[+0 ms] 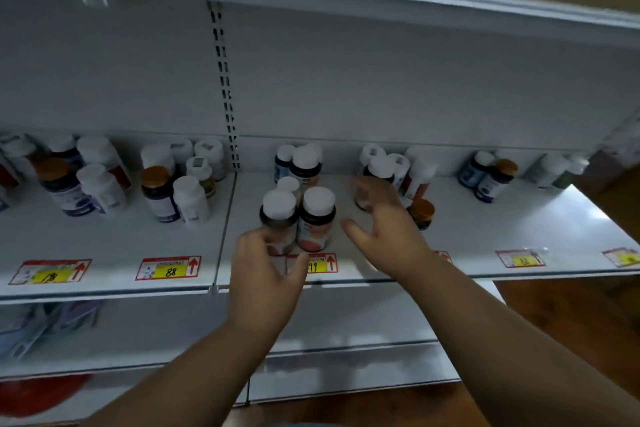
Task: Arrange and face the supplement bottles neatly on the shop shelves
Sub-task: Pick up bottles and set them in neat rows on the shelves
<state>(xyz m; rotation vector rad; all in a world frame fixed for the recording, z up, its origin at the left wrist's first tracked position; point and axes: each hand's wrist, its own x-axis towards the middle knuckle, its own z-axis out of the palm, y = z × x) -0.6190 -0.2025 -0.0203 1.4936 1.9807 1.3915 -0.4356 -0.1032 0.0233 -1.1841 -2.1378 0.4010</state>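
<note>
Supplement bottles (316, 218) stand in small clusters along the shelf (519, 229), two at its front edge. Left hand (266, 274) grasps the left bottle (278, 218) low around its body; right hand (384, 222) hovers released beside. Rigid, light, smooth plastic, likely tippy: hold mid-body.

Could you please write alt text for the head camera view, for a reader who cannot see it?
A person's left hand grips a white-capped bottle at the front of a white shop shelf, while the open right hand hovers beside a matching bottle. More supplement bottles stand in loose clusters along the shelf, above yellow price tags.
</note>
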